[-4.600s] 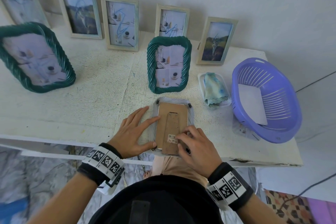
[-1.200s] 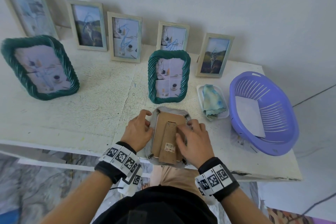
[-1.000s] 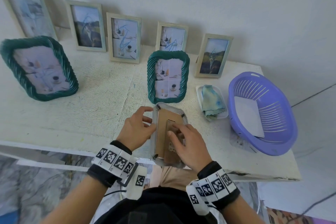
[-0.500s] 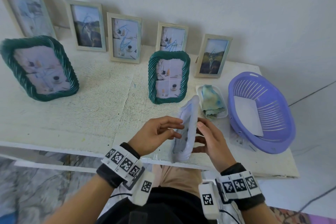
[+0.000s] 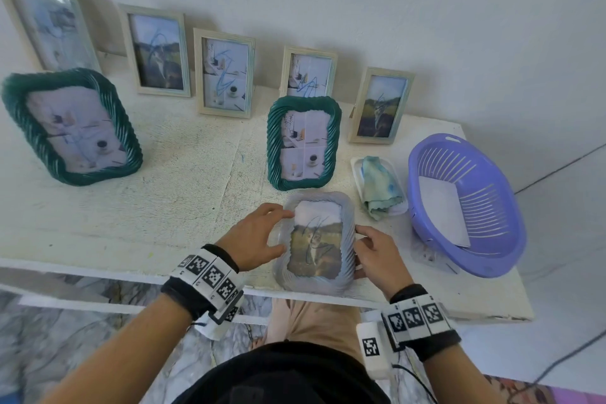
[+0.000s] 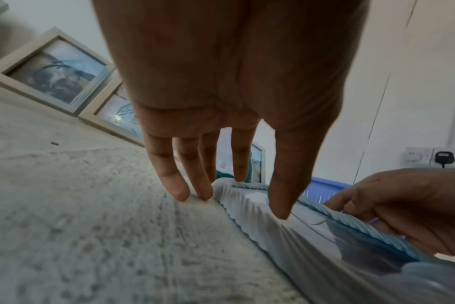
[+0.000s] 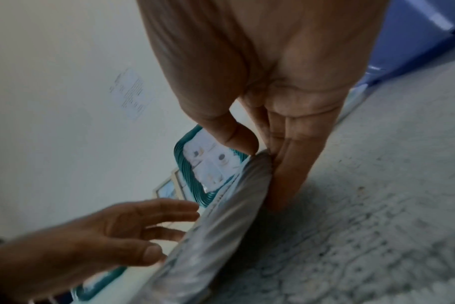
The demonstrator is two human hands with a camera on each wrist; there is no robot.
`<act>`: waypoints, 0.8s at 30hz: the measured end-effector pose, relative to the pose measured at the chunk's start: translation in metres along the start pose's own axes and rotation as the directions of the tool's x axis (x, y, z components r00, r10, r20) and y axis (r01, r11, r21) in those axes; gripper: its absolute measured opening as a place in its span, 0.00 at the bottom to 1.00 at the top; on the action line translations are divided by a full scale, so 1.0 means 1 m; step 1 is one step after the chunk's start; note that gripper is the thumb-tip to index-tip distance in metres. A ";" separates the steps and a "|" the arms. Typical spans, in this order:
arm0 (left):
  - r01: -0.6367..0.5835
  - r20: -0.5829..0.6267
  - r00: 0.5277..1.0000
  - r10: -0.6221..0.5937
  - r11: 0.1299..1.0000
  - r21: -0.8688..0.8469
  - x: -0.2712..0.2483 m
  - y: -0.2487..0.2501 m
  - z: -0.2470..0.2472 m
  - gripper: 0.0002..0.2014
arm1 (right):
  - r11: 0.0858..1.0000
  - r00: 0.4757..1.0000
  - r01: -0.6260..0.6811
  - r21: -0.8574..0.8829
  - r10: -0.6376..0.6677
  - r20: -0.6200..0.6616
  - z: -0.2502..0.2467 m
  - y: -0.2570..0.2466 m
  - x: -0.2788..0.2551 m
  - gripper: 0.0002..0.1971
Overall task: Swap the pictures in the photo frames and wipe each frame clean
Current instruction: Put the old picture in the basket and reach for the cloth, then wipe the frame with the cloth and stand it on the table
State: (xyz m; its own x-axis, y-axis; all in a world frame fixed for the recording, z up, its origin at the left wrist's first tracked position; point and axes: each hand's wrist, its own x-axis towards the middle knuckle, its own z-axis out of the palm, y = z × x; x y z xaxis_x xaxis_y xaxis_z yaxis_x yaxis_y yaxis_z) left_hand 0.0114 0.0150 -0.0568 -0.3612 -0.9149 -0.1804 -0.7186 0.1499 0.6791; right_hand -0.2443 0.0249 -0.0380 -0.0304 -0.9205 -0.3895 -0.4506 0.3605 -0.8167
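Your right hand (image 5: pixel 377 251) pinches the pale frame (image 5: pixel 316 243) edge; your left hand (image 5: pixel 254 239) fingers lie straight against it.

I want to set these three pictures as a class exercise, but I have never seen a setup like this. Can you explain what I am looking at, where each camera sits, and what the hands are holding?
No machine here: a person wears three cameras, one on the head and one on each wrist. The head view looks down at a white table. The left hand and right hand hold a pale frame face up by its sides; the right thumb and fingers pinch its edge, the left fingers are straight. Behind stand two green frames and five wooden frames. To the right lie a cloth in a tray and a purple basket. Each wrist view looks along its own fingers at that same frame.
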 end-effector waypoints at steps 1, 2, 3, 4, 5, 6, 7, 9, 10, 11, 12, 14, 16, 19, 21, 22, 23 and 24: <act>0.017 0.028 0.999 -0.018 0.999 0.041 0.000 -0.001 -0.002 0.33 | 0.993 0.999 0.042 -0.107 -0.043 -0.014 0.002 0.001 0.004 0.15; 0.034 0.052 0.998 -0.038 0.997 0.071 0.000 -0.003 -0.004 0.34 | 0.974 0.996 0.077 -0.213 -0.083 -0.020 0.003 0.000 0.006 0.15; 0.047 0.071 0.996 -0.054 0.995 0.090 0.001 -0.004 -0.006 0.36 | 0.949 0.993 0.104 -0.298 -0.113 -0.014 0.004 -0.002 0.007 0.15; 0.055 0.084 0.994 -0.064 0.993 0.102 0.002 -0.005 -0.008 0.38 | 0.918 0.991 0.125 -0.377 -0.137 -0.005 0.004 -0.003 0.008 0.15; 0.059 0.095 0.993 -0.069 0.992 0.111 0.003 -0.006 -0.009 0.40 | 0.879 0.988 0.142 -0.456 -0.156 0.007 0.004 -0.005 0.008 0.15; 0.062 0.104 0.992 -0.075 0.991 0.122 0.004 -0.006 -0.011 0.41 | 0.834 0.985 0.153 -0.530 -0.169 0.018 0.003 -0.008 0.007 0.15; 0.063 0.115 0.990 -0.080 0.988 0.141 0.005 -0.006 -0.011 0.41 | 0.792 0.983 0.159 -0.590 -0.184 0.019 0.001 -0.012 0.008 0.15; 0.059 0.135 0.987 -0.086 0.979 0.193 0.006 -0.005 -0.011 0.41 | 0.733 0.966 0.185 -0.654 -0.258 -0.016 -0.002 -0.020 0.011 0.15; 0.054 0.142 0.986 -0.086 0.974 0.218 0.006 -0.004 -0.011 0.41 | 0.719 0.946 0.211 -0.662 -0.320 -0.046 -0.005 -0.025 0.016 0.15; 0.048 0.149 0.985 -0.086 0.969 0.241 0.007 -0.003 -0.011 0.41 | 0.707 0.918 0.239 -0.666 -0.387 -0.081 -0.007 -0.031 0.023 0.14; 0.040 0.159 0.984 -0.084 0.964 0.264 0.007 -0.002 -0.011 0.41 | 0.691 0.890 0.254 -0.676 -0.441 -0.117 -0.010 -0.037 0.032 0.14; 0.018 0.178 0.981 -0.077 0.951 0.308 0.009 0.000 -0.012 0.41 | 0.638 0.862 0.218 -0.739 -0.481 -0.161 -0.016 -0.047 0.054 0.16; 0.003 0.190 0.979 -0.073 0.939 0.343 0.011 0.001 -0.014 0.41 | 0.586 0.896 0.120 -0.801 -0.411 -0.166 -0.020 -0.053 0.078 0.20; -0.004 0.205 0.975 -0.082 0.923 0.385 0.013 0.003 -0.016 0.42 | 0.547 0.951 0.003 -0.837 -0.260 -0.166 -0.020 -0.054 0.105 0.26; -0.008 0.218 0.972 -0.089 0.913 0.409 0.015 0.005 -0.019 0.43 | 0.537 0.967 -0.056 -0.841 -0.180 -0.179 -0.019 -0.051 0.116 0.27; -0.007 0.221 0.971 -0.095 0.908 0.420 0.016 0.006 -0.020 0.43 | 0.546 0.970 -0.082 -0.834 -0.148 -0.192 -0.019 -0.049 0.119 0.28; -0.005 0.225 0.969 -0.102 0.902 0.431 0.017 0.006 -0.021 0.44 | 0.565 0.971 -0.100 -0.819 -0.124 -0.204 -0.020 -0.048 0.122 0.28; -0.005 0.228 0.968 -0.107 0.897 0.441 0.018 0.007 -0.023 0.44 | 0.592 0.972 -0.107 -0.799 -0.107 -0.210 -0.021 -0.048 0.124 0.28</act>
State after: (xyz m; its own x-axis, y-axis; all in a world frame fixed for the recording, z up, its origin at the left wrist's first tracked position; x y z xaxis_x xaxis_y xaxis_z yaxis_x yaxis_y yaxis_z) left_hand 0.0133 -0.0088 -0.0389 -0.4081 -0.8159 -0.4095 -0.9054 0.3043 0.2960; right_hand -0.2450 -0.1092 -0.0385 -0.1686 -0.9647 -0.2023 -0.9761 0.1919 -0.1019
